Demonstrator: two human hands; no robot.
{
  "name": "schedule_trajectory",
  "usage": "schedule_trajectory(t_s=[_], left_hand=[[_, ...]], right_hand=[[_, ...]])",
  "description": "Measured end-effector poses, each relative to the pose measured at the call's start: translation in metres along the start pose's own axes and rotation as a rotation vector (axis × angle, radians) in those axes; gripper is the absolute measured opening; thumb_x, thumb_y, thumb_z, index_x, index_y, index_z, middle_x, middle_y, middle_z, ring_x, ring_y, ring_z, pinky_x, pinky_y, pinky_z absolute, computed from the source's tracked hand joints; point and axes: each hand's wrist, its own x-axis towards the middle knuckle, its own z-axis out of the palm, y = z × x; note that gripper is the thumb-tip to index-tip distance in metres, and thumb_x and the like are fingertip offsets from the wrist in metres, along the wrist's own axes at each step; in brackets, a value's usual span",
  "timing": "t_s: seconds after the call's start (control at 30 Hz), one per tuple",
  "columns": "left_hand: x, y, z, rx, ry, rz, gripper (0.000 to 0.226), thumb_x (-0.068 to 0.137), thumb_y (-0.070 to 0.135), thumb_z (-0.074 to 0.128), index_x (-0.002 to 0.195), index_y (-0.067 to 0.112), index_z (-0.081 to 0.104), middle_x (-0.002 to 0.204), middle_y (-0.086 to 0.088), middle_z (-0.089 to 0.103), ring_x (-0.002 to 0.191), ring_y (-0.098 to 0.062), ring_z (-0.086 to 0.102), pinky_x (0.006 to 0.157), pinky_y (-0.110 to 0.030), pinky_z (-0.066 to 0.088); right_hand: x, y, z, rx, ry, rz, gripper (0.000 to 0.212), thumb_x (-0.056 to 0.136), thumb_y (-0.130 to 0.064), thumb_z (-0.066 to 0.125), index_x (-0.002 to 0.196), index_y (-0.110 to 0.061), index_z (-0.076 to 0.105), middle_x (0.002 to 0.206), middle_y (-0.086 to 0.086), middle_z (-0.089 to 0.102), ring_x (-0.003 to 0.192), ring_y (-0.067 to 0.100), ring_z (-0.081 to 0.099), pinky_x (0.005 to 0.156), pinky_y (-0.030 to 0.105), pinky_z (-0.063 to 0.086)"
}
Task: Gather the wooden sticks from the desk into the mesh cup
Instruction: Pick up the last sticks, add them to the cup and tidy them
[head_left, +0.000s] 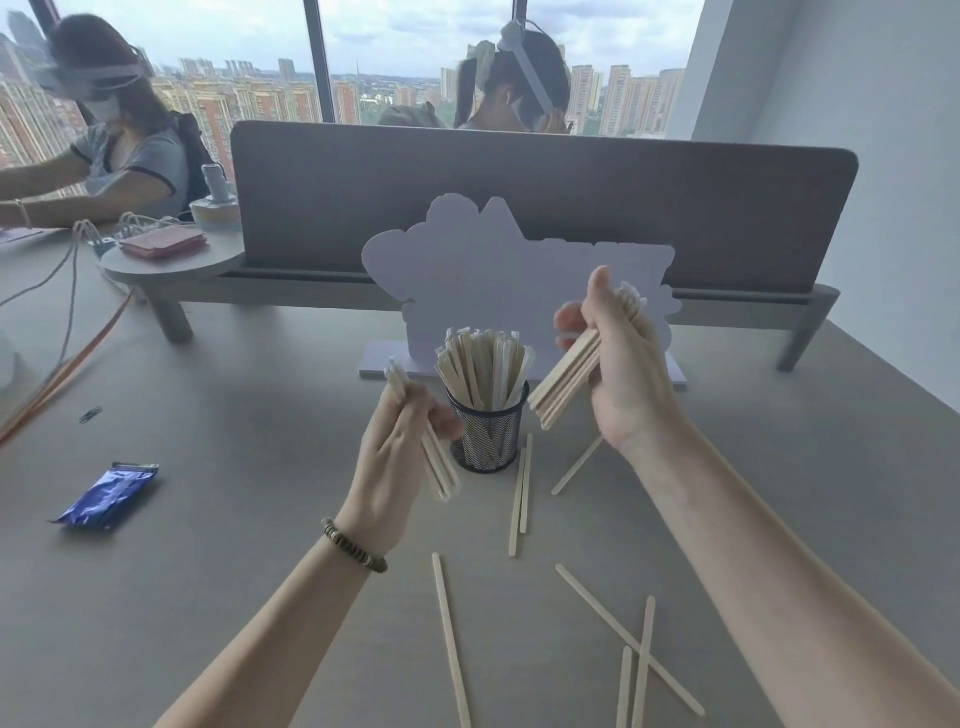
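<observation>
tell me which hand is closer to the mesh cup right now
Left. The left hand, gripping a few sticks, sits right beside the mesh cup on its left. The right hand, holding a bundle, is raised up and off to its right.

Each hand, left (400, 457) and right (623, 364), holds a bunch of sticks (566, 382) beside the full cup (488, 431); more lie on the desk (260, 519).

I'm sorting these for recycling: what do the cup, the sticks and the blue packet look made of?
Mesh cup: apparently black wire mesh, matte, since you can see through its fine grid. Sticks on the desk: pale unfinished wood, flat with rounded ends, though grain is too small to see. Blue packet: probably foil or glossy plastic film, judging by its crinkled, shiny highlights.
</observation>
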Motion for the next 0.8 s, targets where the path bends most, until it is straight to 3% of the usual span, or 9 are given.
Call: schedule_trajectory(t_s=[0.07,0.13,0.2,0.27,0.37,0.43,0.57,0.73,0.8], left_hand=[[0.010,0.010,-0.002,0.074,0.011,0.042,0.037,0.107,0.028,0.036,0.093,0.013,0.067,0.106,-0.005,0.071,0.105,-0.023,0.065,0.096,-0.039,0.049],[0.018,0.023,-0.002,0.141,0.037,0.065,0.043,0.108,0.031,0.030,0.109,0.016,0.070,0.123,0.004,0.067,0.120,-0.011,0.056,0.105,-0.023,0.041],[0.027,0.034,-0.001,0.154,0.062,0.055,0.046,0.107,0.033,0.029,0.121,0.010,0.066,0.122,0.023,0.062,0.113,0.016,0.050,0.090,0.002,0.035],[0.036,0.039,0.001,0.147,0.082,0.044,0.047,0.107,0.035,0.029,0.126,0.006,0.061,0.121,0.026,0.062,0.098,0.030,0.048,0.087,0.006,0.033],[0.046,0.043,0.006,0.086,0.082,0.010,0.047,0.106,0.039,0.032,0.127,0.006,0.057,0.135,0.011,0.060,0.110,0.024,0.044,0.116,-0.027,0.030],[0.052,0.045,0.010,0.064,0.091,-0.031,0.047,0.105,0.041,0.033,0.125,0.005,0.056,0.136,0.010,0.060,0.121,0.009,0.046,0.118,-0.042,0.030],[0.061,0.047,0.017,0.036,0.124,-0.083,0.047,0.106,0.040,0.033,0.133,0.006,0.051,0.134,0.009,0.059,0.124,-0.002,0.044,0.116,-0.048,0.033],[0.071,0.043,0.022,0.014,0.116,-0.120,0.045,0.105,0.041,0.034,0.137,0.013,0.050,0.120,0.019,0.060,0.125,-0.003,0.043,0.115,-0.047,0.034],[0.074,0.039,0.024,0.002,0.099,-0.120,0.043,0.105,0.039,0.034,0.136,0.014,0.051,0.115,0.020,0.060,0.120,0.002,0.047,0.116,-0.044,0.033]], right_hand=[[0.013,-0.002,0.011,-0.034,0.006,0.005,0.041,0.100,-0.048,0.050,0.065,-0.028,0.058,0.092,-0.004,0.070,0.099,0.014,0.060,0.087,0.027,0.042],[0.025,-0.001,0.021,-0.065,0.002,0.019,0.038,0.100,-0.048,0.050,0.069,-0.026,0.050,0.103,0.001,0.069,0.101,0.008,0.058,0.084,0.026,0.038],[0.035,0.004,0.029,-0.132,-0.017,0.045,0.040,0.099,-0.050,0.050,0.069,-0.024,0.044,0.113,0.016,0.066,0.094,0.005,0.054,0.081,0.026,0.036],[0.041,0.012,0.034,-0.198,-0.047,0.064,0.042,0.098,-0.051,0.051,0.069,-0.023,0.039,0.108,0.029,0.057,0.088,0.010,0.046,0.071,0.022,0.040],[0.044,0.027,0.036,-0.285,-0.089,0.055,0.045,0.099,-0.047,0.054,0.066,-0.023,0.036,0.070,0.006,0.037,0.065,0.010,0.040,0.061,0.021,0.036],[0.045,0.038,0.033,-0.341,-0.103,0.059,0.047,0.099,-0.045,0.055,0.063,-0.024,0.034,0.060,-0.005,0.029,0.050,0.005,0.032,0.052,0.016,0.033],[0.044,0.054,0.028,-0.439,-0.140,0.064,0.053,0.098,-0.043,0.058,0.058,-0.018,0.034,0.052,-0.008,0.025,0.052,0.012,0.025,0.053,0.029,0.024],[0.046,0.065,0.023,-0.515,-0.163,0.053,0.049,0.088,-0.047,0.069,0.070,-0.004,0.053,0.059,0.004,0.037,0.062,0.019,0.037,0.063,0.034,0.033],[0.048,0.068,0.022,-0.521,-0.168,0.011,0.043,0.083,-0.048,0.074,0.082,-0.008,0.060,0.069,0.002,0.051,0.068,0.018,0.049,0.068,0.035,0.041]])
